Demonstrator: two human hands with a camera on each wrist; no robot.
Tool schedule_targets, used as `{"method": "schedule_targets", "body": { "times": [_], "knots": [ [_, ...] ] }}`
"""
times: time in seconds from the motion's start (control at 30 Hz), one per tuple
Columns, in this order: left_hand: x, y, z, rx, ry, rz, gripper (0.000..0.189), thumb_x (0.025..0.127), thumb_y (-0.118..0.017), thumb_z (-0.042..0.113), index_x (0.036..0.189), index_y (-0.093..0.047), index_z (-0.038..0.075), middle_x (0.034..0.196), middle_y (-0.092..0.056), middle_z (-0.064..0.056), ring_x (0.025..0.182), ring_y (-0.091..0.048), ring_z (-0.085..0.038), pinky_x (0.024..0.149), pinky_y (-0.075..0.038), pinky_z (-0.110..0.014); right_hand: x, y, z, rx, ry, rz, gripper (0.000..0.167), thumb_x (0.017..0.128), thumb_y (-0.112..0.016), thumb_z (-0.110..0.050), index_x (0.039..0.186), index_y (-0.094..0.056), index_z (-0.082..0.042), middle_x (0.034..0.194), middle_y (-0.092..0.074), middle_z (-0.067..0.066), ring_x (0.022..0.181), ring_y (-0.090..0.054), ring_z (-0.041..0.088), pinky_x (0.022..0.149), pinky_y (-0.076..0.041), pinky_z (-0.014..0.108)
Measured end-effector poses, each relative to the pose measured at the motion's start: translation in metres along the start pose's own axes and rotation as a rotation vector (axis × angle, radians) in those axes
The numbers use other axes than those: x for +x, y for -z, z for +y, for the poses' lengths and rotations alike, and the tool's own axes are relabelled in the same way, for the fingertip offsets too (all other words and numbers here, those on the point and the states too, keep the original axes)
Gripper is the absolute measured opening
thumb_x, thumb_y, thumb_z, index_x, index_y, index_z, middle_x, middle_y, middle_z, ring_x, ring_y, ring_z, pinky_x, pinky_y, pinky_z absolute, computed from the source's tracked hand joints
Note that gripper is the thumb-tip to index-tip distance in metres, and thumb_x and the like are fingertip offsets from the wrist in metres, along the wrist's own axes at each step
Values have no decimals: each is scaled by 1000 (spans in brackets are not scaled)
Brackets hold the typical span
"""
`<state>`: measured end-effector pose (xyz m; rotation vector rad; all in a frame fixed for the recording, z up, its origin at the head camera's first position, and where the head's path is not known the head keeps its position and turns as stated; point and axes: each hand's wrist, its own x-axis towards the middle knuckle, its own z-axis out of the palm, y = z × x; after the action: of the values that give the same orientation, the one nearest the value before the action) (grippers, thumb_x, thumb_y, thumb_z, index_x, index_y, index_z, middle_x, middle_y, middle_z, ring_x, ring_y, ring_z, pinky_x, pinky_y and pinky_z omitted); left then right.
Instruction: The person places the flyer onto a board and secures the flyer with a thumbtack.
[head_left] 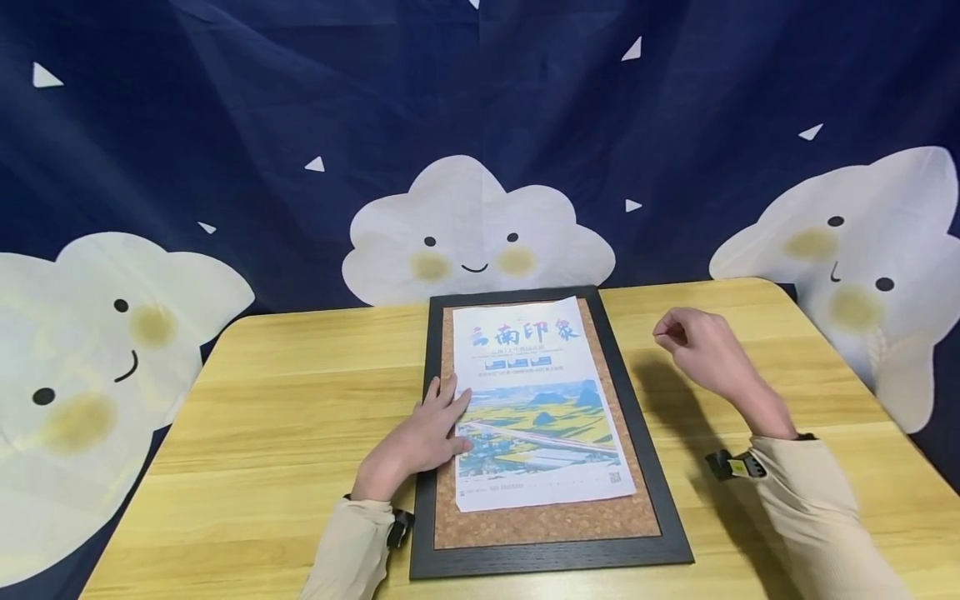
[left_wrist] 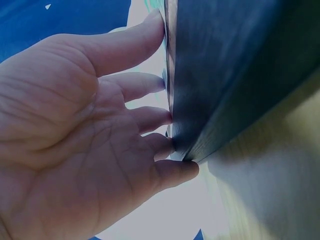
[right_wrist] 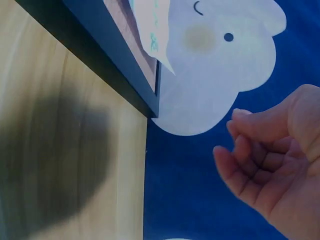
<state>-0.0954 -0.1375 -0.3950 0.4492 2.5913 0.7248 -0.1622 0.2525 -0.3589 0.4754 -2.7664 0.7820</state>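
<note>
My left hand (head_left: 433, 435), fingers spread, rests on the left edge of a printed poster (head_left: 534, 425) and the frame beside it. In the left wrist view the fingertips touch the side of the board, with the little finger over the black frame (left_wrist: 200, 105). The poster lies on a cork board (head_left: 555, 527) and shows a landscape under large Chinese characters. My right hand (head_left: 701, 346) hovers over the table to the right of the board. In the right wrist view its thumb and index finger (right_wrist: 231, 129) meet at the tips, other fingers curled, with nothing visible between them.
The framed board lies on a wood-grain table (head_left: 285, 433), its top end near the back edge. Behind hangs a dark blue curtain (head_left: 285, 100) with smiling clouds. In the right wrist view a poster corner (right_wrist: 164, 59) stands up off the cork.
</note>
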Motion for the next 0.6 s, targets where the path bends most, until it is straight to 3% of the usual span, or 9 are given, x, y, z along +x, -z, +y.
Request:
{"method": "schedule_targets", "body": {
  "times": [0.2, 0.6],
  "knots": [
    [1, 0, 0, 6, 4, -3, 69, 103, -66, 18, 161, -33, -1, 171, -8, -22, 157, 1, -43, 121, -18, -64, 17, -11, -12, 32, 54, 51, 5, 92, -71, 2, 88, -72, 1, 81, -70, 9, 70, -62, 24, 66, -48, 41],
    [1, -1, 1, 9, 17, -4, 68, 103, -65, 20, 161, -33, 1, 171, -9, -21, 157, 0, -42, 122, -17, -63, 48, -27, -36, 103, 50, -57, 3, 94, -71, -2, 94, -74, 0, 88, -75, 13, 82, -69, 32, 75, -50, 46]
  ]
}}
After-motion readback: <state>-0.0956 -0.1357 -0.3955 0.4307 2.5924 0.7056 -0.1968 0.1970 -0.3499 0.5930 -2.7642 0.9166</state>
